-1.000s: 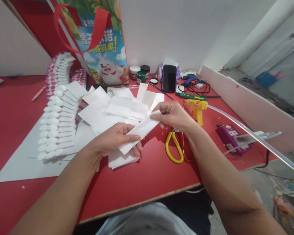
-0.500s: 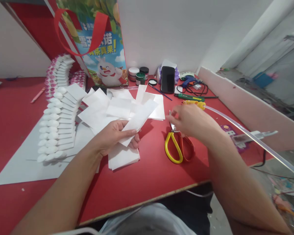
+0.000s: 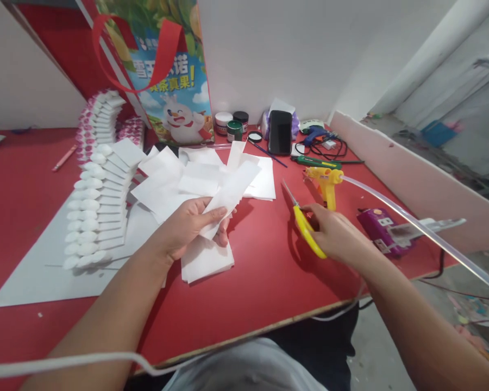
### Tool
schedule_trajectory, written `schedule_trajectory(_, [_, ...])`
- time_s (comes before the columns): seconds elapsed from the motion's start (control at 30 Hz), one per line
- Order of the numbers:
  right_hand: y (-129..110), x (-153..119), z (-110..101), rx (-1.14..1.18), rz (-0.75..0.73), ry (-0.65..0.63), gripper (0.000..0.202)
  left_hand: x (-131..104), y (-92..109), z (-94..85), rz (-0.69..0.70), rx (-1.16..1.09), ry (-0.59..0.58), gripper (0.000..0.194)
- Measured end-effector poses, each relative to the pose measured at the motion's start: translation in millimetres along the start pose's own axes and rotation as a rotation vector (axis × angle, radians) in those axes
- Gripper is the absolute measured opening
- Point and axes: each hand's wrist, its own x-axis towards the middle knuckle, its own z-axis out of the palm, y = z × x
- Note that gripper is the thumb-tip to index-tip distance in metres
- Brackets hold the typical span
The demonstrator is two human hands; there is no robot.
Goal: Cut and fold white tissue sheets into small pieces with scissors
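Folded strips of white paper (image 3: pixel 237 185) are pinched between the thumb and fingers of my left hand (image 3: pixel 198 222). Just below that hand lies a stack of white paper (image 3: pixel 207 263), and loose white sheets (image 3: pixel 167 182) spread out behind it. My right hand (image 3: pixel 334 231) is closed on the handles of the yellow-handled scissors (image 3: pixel 307 231), which are tipped on edge with the blades pointing away from me. My fingers partly hide the far handle. A yellow glue gun (image 3: pixel 328 182) with a long clear stick stands just beyond this hand.
On the left, rows of white petal-like pieces (image 3: pixel 85 217) rest on a grey board (image 3: pixel 36 271). Paint jars (image 3: pixel 234 130), a phone (image 3: pixel 280 133), a green-handled tool (image 3: pixel 315 162) and a gift bag (image 3: pixel 179 108) stand or lie at the back. A purple pack (image 3: pixel 381 231) sits at the right.
My right hand has moved down and to the right, from above the scissors onto their handles, and has taken hold of them. The scissors have turned on edge. My left hand stays nearly still.
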Motion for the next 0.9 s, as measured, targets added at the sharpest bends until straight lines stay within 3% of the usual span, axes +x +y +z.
schedule_trajectory(0.1, [16,-6,-4,0.610,-0.136,-0.145,0.035,-1,2,0.9,0.054,-0.011,0.065,0.026])
schedule_trajectory(0.2, [19,-18,-7,0.869,-0.239,-0.286,0.047,-2,4,2.8,0.085,-0.053,0.114,0.027])
schedule_trajectory(0.37, [1,-28,-9,0.639,-0.404,-0.352,0.054,-3,5,6.6,0.144,-0.098,0.149,0.027])
schedule_trajectory(0.53, [-29,-24,-11,0.432,-0.392,-0.352,0.059,-3,4,9.9,0.123,-0.093,0.110,0.022])
schedule_trajectory(0.9, [-43,-11,1,0.551,-0.471,-0.359,0.054,-6,4,14.4,0.042,-0.065,0.063,0.032])
